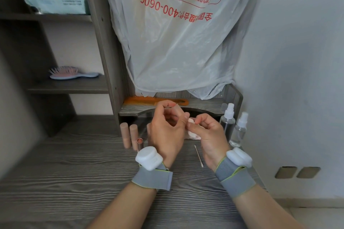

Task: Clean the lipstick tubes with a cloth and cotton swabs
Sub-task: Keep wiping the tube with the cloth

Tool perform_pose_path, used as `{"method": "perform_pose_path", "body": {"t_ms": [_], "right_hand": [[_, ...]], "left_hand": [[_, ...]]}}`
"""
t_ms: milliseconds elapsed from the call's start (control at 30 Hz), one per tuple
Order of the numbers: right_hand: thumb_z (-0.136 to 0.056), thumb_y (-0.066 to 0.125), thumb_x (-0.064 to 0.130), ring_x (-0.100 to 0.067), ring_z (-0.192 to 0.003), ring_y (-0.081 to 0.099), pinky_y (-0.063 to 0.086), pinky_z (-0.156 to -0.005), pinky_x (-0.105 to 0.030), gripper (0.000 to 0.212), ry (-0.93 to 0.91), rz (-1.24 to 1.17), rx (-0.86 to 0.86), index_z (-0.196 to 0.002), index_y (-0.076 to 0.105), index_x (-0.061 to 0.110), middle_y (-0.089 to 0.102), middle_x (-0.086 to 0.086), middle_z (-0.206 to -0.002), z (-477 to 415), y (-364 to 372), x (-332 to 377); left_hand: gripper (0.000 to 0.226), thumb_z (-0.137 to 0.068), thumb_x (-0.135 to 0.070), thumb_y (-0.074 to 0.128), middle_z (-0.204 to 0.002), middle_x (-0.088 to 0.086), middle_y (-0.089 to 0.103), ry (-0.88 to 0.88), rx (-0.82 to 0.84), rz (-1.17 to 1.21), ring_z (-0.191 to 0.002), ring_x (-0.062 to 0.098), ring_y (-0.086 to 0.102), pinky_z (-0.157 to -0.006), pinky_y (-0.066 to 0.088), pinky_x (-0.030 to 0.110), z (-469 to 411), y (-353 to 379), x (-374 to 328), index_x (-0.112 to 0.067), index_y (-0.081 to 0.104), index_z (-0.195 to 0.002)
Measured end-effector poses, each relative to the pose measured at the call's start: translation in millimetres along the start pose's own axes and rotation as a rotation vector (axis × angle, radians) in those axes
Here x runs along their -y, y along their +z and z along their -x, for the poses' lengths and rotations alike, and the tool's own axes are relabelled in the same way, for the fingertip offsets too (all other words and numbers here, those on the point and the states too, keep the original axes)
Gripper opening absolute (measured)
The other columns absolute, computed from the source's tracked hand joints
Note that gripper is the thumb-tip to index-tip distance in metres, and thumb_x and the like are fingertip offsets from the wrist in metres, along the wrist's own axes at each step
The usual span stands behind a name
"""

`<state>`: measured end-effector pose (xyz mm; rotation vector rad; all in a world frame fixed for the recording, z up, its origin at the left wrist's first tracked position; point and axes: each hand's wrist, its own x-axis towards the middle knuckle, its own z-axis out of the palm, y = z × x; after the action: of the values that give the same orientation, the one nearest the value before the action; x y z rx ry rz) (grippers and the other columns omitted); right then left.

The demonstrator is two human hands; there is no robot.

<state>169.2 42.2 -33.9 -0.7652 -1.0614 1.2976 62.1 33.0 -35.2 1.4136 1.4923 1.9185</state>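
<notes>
Head view: left hand (165, 130) fingers curl around a smooth pinkish tube (176, 110); right hand (209, 134) fingers pinch soft white cloth (191, 121).

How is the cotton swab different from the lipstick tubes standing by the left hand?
The cotton swab is thin and white; the lipstick tubes are thick and tan. The cotton swab lies flat, while the lipstick tubes stand upright. The cotton swab lies between the wrists; the lipstick tubes stand beside the left hand. Both rest on the grey table, untouched.
</notes>
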Motion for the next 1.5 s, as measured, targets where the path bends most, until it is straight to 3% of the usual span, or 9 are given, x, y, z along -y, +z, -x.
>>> {"method": "perform_pose_path", "body": {"t_ms": [133,333,467,600,733,900,1100,1333,1500], "right_hand": [[-0.080,0.065,-0.014,-0.006,-0.057,0.058,0.047,-0.054,-0.017,0.030,0.006,-0.028,-0.032,-0.071,0.050,0.010,0.064,0.000,-0.064,-2,-2,1],[-0.080,0.062,-0.016,-0.006,-0.061,0.060,0.048,-0.057,-0.016,0.030,-0.006,0.016,0.012,-0.072,0.048,0.010,0.066,0.001,-0.065,1,1,2],[-0.080,0.063,-0.016,-0.011,-0.069,0.063,0.050,-0.060,-0.018,0.029,0.011,0.008,0.006,-0.073,0.050,0.009,0.070,-0.009,-0.080,1,1,1],[-0.080,0.062,-0.016,-0.012,-0.070,0.064,0.051,-0.060,-0.020,0.029,0.008,-0.017,0.002,-0.074,0.050,0.009,0.070,-0.008,-0.079,0,0,0],[-0.079,0.064,-0.014,-0.018,-0.078,0.064,0.053,-0.066,-0.023,0.029,0.000,0.003,0.009,-0.074,0.051,0.010,0.071,-0.011,-0.084,0,0,-3],[-0.079,0.067,-0.013,-0.018,-0.077,0.064,0.053,-0.069,-0.025,0.029,-0.024,0.035,0.006,-0.072,0.051,0.011,0.071,-0.014,-0.085,-2,-1,-4],[-0.078,0.069,-0.013,-0.013,-0.072,0.063,0.052,-0.063,-0.021,0.028,-0.032,0.062,-0.050,-0.074,0.054,0.011,0.069,-0.008,-0.080,-3,-4,-7],[-0.079,0.073,0.002,-0.008,-0.071,0.060,0.048,-0.068,-0.030,0.025,-0.110,0.440,-0.102,-0.078,0.060,0.023,0.067,0.007,-0.077,9,-21,2],[-0.085,0.070,0.015,0.007,-0.085,0.060,0.046,-0.065,-0.009,0.024,-0.171,0.708,-0.139,-0.092,0.060,0.036,0.066,0.016,-0.094,30,-43,21]], "left_hand": [[0.045,-0.079,0.001,0.071,-0.089,-0.007,0.071,-0.011,0.056,0.075,-0.083,0.011,0.070,-0.081,0.058,0.043,1,2,-1,-0.034,0.054,-0.101],[0.037,-0.072,-0.042,0.081,-0.086,-0.020,0.066,0.015,-0.006,0.026,-0.078,0.007,0.067,-0.072,0.058,0.042,1,1,1,-0.038,0.055,-0.098],[0.036,-0.076,-0.021,0.082,-0.084,-0.018,0.065,0.034,-0.020,0.024,-0.072,0.007,0.066,-0.068,0.059,0.040,1,1,2,-0.036,0.057,-0.096],[0.042,-0.077,-0.010,0.071,-0.095,-0.013,0.072,0.033,0.032,0.061,-0.086,0.011,0.070,-0.084,0.057,0.046,1,1,4,-0.041,0.056,-0.102],[0.038,-0.077,-0.022,0.066,-0.102,-0.017,0.073,0.014,0.041,0.070,-0.093,0.006,0.070,-0.089,0.056,0.043,3,2,2,-0.040,0.052,-0.108],[0.030,-0.078,-0.024,0.081,-0.080,-0.022,0.066,0.020,-0.046,0.055,-0.073,-0.001,0.064,-0.070,0.054,0.024,1,2,1,-0.037,0.062,-0.098],[0.034,-0.079,-0.016,0.068,-0.091,-0.018,0.070,0.026,0.000,0.028,-0.086,0.005,0.069,-0.081,0.059,0.039,3,1,1,-0.034,0.065,-0.107],[0.041,-0.082,-0.013,0.062,-0.104,-0.020,0.070,0.035,-0.007,0.033,-0.096,0.001,0.067,-0.087,0.058,0.039,7,1,-4,-0.032,0.060,-0.119],[0.041,-0.087,-0.009,0.065,-0.094,-0.028,0.068,0.034,-0.015,0.004,-0.092,-0.001,0.068,-0.084,0.058,0.032,8,2,-3,-0.031,0.060,-0.120]]}}
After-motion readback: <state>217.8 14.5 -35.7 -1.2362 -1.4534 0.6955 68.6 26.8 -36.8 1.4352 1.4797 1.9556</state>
